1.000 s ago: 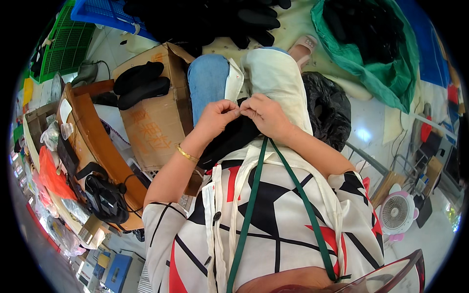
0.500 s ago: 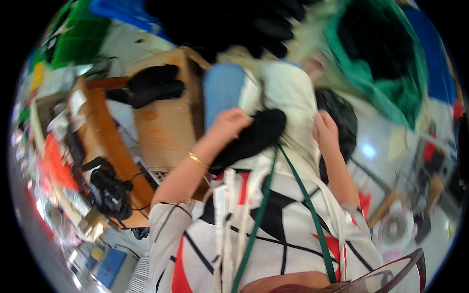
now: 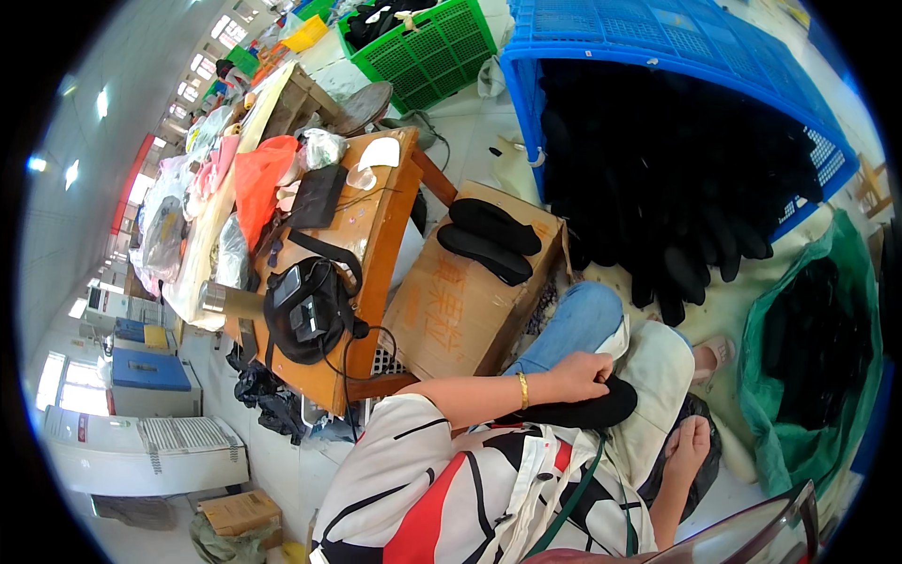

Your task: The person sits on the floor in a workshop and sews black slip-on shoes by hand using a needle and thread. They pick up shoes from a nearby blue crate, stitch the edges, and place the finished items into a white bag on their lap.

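A black cloth shoe (image 3: pixel 601 404), or a shoe-shaped piece, lies across my lap on the pale apron (image 3: pixel 655 362). My left hand (image 3: pixel 581 378), with a gold bracelet at the wrist, is closed at the shoe's upper edge, its fingertips pressed together there. Apart from the shoe, by my right knee, my right hand (image 3: pixel 688 447) is held up in a pinch; anything between those fingers is too small to make out. Two similar black shoes (image 3: pixel 487 241) rest side by side on a cardboard box (image 3: pixel 451 315) to the left of my knees.
A tipped blue crate (image 3: pixel 658 33) spills many black pieces toward my feet. At the right stands an open green sack (image 3: pixel 756 376) of black pieces. An orange wooden table (image 3: pixel 376 282) on the left bears a black bag (image 3: pixel 305 315). Farther back is a green crate (image 3: pixel 423 61).
The view has swung left and up, bringing the table, crates and room into sight. Both hands keep nearly the same places over my lap, the left at the shoe, the right apart.
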Action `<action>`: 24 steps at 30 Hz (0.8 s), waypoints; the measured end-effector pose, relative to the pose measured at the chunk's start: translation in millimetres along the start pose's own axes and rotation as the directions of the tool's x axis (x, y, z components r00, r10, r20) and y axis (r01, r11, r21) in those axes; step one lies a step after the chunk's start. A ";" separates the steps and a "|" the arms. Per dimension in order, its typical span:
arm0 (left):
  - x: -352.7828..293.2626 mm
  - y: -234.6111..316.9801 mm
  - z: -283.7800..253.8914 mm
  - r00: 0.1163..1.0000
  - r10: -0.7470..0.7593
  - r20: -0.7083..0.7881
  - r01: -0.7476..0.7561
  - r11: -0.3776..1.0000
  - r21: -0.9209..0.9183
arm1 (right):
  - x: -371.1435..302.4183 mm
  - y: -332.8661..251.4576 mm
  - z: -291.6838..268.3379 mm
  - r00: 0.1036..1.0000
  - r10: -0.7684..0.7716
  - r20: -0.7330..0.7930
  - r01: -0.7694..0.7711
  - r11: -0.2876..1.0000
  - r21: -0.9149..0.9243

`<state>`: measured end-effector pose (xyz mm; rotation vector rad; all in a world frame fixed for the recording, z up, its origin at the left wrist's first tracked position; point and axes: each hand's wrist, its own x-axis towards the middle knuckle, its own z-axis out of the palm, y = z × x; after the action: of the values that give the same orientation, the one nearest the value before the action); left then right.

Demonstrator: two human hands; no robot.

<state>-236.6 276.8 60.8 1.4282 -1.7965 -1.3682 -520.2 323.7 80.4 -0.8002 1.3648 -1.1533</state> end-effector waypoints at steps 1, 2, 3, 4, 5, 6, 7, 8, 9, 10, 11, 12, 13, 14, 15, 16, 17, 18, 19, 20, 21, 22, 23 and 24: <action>0.4 2.4 0.4 1.000 0.014 -0.015 -0.014 1.000 -0.020 | -4.2 -9.1 1.5 1.000 -0.010 0.003 0.010 1.000 -0.006; -0.1 1.3 1.7 1.000 0.008 -0.022 -0.009 1.000 -0.024 | -7.9 -19.4 3.0 1.000 -0.018 0.012 0.018 1.000 -0.011; 0.0 -2.2 4.1 1.000 0.003 -0.028 -0.004 1.000 -0.027 | -11.5 -28.6 2.6 0.999 -0.040 -0.002 0.040 0.994 0.102; 2.4 -4.1 5.4 1.000 0.005 -0.026 -0.005 1.000 -0.028 | -16.5 -38.1 -0.2 0.998 -0.061 -0.029 0.066 0.974 0.216; 4.2 -4.4 5.0 1.000 -0.014 -0.002 0.014 1.000 -0.013 | -22.9 -54.9 3.0 0.995 -0.078 -0.058 0.093 0.941 0.324; 6.0 -4.6 4.1 0.999 -0.033 0.021 0.033 0.999 0.003 | -32.7 -70.8 8.6 0.963 -0.062 -0.261 0.174 0.884 0.433; 2.8 -5.5 3.2 0.997 -0.066 0.027 0.065 0.998 0.011 | -37.3 -79.8 0.2 0.973 -0.208 -0.101 0.231 0.864 0.447; 1.9 -3.9 2.0 0.997 -0.057 0.058 0.057 0.998 -0.001 | -43.7 -89.4 -7.4 0.936 -0.348 0.049 0.282 0.827 0.486; 1.1 -1.6 0.7 0.995 -0.049 0.088 0.051 0.999 -0.014 | -47.1 -92.2 -8.2 0.936 -0.306 0.174 0.194 0.860 0.473; 3.5 0.7 -0.4 0.992 -0.033 0.122 0.036 0.999 -0.024 | -51.2 -96.9 -4.8 0.920 -0.266 0.288 0.115 0.886 0.449; 5.9 -0.5 0.7 0.996 0.088 0.005 -0.088 0.993 0.081 | -54.9 -101.1 -1.2 0.890 -0.219 0.399 0.038 0.909 0.415; 8.0 -3.7 2.9 0.971 0.216 -0.099 -0.193 0.961 0.198 | -56.3 -104.2 3.4 0.887 -0.171 0.429 -0.020 0.914 0.405; 9.3 2.4 1.4 0.919 0.352 -0.177 -0.285 0.904 0.320 | -58.0 -105.7 8.8 0.861 -0.214 0.462 -0.008 0.902 0.432; 11.4 9.1 0.1 0.954 0.273 -0.121 -0.223 0.921 0.320 | -59.4 -106.9 13.8 0.832 -0.257 0.492 0.003 0.888 0.459; 10.7 36.6 -10.6 0.980 0.188 -0.060 -0.159 0.933 0.323 | -62.1 -107.0 17.9 0.802 -0.298 0.517 0.011 0.874 0.486; 6.9 55.4 -16.7 0.995 0.095 -0.006 -0.088 0.939 0.332 | -66.2 -105.8 20.2 0.824 -0.268 0.499 -0.020 0.866 0.500; 3.6 61.7 -17.0 0.996 0.019 0.089 -0.051 0.924 0.378 | -69.7 -104.0 23.3 0.825 -0.245 0.510 -0.045 0.871 0.490; -0.5 66.5 -16.3 0.983 -0.065 0.174 -0.015 0.906 0.424 | -72.5 -103.0 26.5 0.823 -0.218 0.525 -0.073 0.876 0.478; -2.6 68.0 -13.9 0.955 -0.149 0.257 0.011 0.882 0.470 | -75.2 -102.4 29.6 0.822 -0.192 0.536 -0.098 0.880 0.464; -3.8 49.5 -4.6 0.960 -0.102 0.260 -0.041 0.869 0.494 | -75.0 -105.1 36.0 0.811 -0.176 0.558 -0.121 0.882 0.455; 0.3 30.1 -0.8 0.940 -0.189 0.284 0.086 0.937 0.340 | -67.6 -103.7 36.2 0.738 -0.165 0.654 -0.149 0.906 0.396; 6.3 16.8 1.2 0.906 -0.262 0.333 0.211 0.961 0.181 | -55.7 -98.8 32.2 0.667 -0.149 0.730 -0.165 0.926 0.339; 7.7 18.8 4.2 0.853 -0.320 0.412 0.342 0.940 0.023 | -48.8 -98.8 28.2 0.602 -0.119 0.790 -0.179 0.944 0.278; 6.2 15.8 -2.8 0.833 -0.363 0.417 0.492 0.831 -0.258 | -35.6 -100.7 27.2 0.553 0.025 0.833 -0.143 0.988 0.065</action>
<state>-243.7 269.5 74.7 1.5135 -1.3381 -2.1844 -503.8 322.6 189.3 -0.9964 0.4954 -0.5979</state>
